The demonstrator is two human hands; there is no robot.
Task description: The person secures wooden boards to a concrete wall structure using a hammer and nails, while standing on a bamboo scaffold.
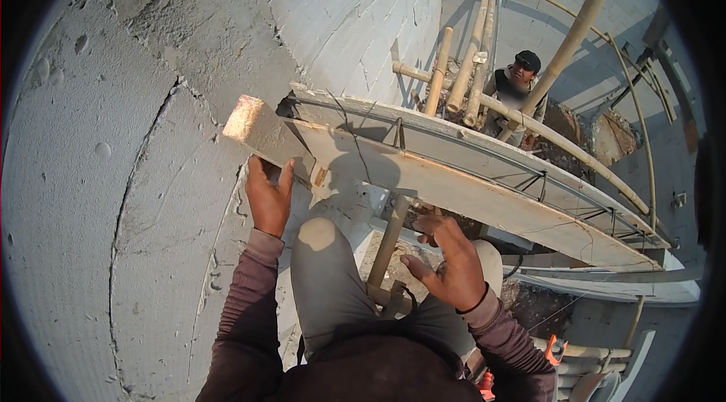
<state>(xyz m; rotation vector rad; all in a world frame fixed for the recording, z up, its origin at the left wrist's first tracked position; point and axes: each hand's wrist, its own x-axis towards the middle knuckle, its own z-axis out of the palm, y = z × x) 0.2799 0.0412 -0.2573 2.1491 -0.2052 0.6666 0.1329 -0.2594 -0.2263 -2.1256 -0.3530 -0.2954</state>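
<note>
A short, thick board (274, 137) with a sunlit end lies slantwise against the grey block wall, at the left end of a long formwork trough (439, 179). My left hand (270, 196) grips the board's lower edge, its thumb up and fingertips partly hidden behind the board. My right hand (451, 260) hangs in the air above my right knee, holding nothing, with fingers apart and slightly bent. It is nearest to the trough's near side board. Thin steel bars (543, 184) run inside the trough.
Bamboo poles (581, 39) rise and cross beyond the trough. A person in a black cap (522, 84) is lower down among them. Below me stands a bamboo prop (389, 239). An orange-handled tool (556, 350) is at lower right. The block wall (68, 175) closes off the left.
</note>
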